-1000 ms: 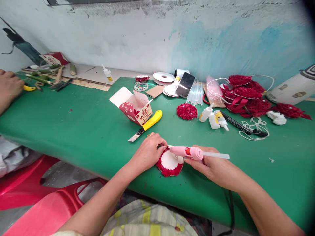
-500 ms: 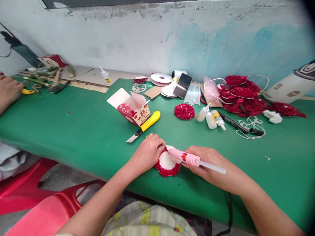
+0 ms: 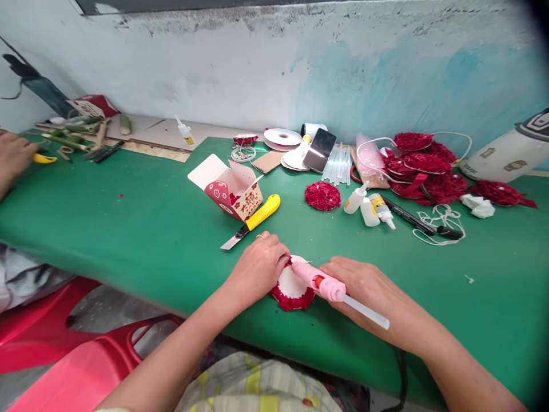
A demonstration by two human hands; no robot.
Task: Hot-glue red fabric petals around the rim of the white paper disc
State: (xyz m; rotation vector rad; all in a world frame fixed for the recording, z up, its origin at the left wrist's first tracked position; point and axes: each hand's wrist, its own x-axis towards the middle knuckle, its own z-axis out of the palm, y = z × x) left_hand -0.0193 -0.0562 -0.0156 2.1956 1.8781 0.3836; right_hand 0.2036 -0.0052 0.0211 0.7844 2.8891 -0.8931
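Note:
My left hand (image 3: 262, 264) is closed on the left edge of a round white disc (image 3: 292, 282) rimmed with red ruffled trim; its fingertips cover part of the trim. In my right hand (image 3: 362, 286) is a pink hot glue gun (image 3: 319, 280), its nozzle over the disc's upper part and a clear glue stick (image 3: 366, 312) poking from its back. Just beyond my left hand lies a yellow utility knife (image 3: 257, 217) with its blade out. Behind the knife stands an open red-and-cream paper box (image 3: 234, 189), with bits of pink and red inside.
A finished-looking red ruffled disc (image 3: 322, 195), small glue bottles (image 3: 369, 210), a black marker (image 3: 407, 215) and white string (image 3: 441, 224) lie beyond my hands. Further back are a phone (image 3: 319, 150), glue sticks (image 3: 337, 163) and piled red discs (image 3: 424, 163). Another person's hand (image 3: 15, 157) is at far left.
The glue gun has tilted, its rear end with the glue stick swinging down toward me. My left hand still grips the disc. The other person's hand has shifted slightly left.

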